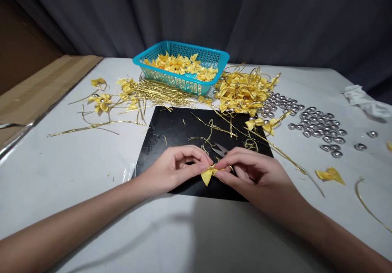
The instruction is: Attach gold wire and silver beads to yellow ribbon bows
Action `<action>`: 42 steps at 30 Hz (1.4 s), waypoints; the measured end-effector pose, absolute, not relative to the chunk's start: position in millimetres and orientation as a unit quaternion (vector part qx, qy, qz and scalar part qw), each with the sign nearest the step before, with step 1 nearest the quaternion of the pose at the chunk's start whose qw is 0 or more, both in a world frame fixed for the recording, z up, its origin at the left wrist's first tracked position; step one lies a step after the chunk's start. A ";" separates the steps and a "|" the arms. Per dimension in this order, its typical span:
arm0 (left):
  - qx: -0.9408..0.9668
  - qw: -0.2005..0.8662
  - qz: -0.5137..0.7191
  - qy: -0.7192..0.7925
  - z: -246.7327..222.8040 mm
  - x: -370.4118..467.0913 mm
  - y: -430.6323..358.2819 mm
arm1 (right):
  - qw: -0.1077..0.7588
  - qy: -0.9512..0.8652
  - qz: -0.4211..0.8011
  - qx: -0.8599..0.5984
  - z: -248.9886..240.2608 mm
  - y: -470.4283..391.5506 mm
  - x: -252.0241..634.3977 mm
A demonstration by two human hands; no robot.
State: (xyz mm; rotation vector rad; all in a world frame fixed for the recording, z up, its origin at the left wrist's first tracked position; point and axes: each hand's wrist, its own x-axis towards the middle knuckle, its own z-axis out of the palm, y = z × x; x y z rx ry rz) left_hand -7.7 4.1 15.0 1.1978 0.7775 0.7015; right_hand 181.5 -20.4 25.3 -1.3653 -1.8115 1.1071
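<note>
A small yellow ribbon bow [207,177] is pinched between both hands above the black mat [180,130]. My left hand [180,166] is closed, thumb and index finger meeting at the bow's upper left edge. From the other side, my right hand [254,168] grips the bow's right part with thumb and fingertips. Gold cord shows around the bow's middle, partly hidden by the fingers. Just behind the hands lie scissors [219,149] with their blades showing; the right hand covers their handles. Scraps of gold cord [211,128] are scattered over the mat.
A turquoise basket [183,84] at the back holds yellow bows. Beside it are a bundle of gold cords [162,93] and a heap of yellow bows [241,91]. Silver beads [321,124] spread to the right, near a white cloth [366,101]. Cardboard [39,91] borders the left.
</note>
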 end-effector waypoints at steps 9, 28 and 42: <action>0.519 0.728 0.304 0.328 14.7 -11.3 4.9 | 0.336 -0.775 0.267 -0.463 20.9 -21.6 183.5; 0.579 0.644 0.308 0.394 13.2 -2.7 -2.2 | 0.377 -0.779 0.204 -0.458 13.3 -23.5 183.5; 0.566 0.638 0.314 0.418 20.2 2.0 -7.5 | 0.383 -0.780 0.169 -0.465 14.0 -25.0 182.2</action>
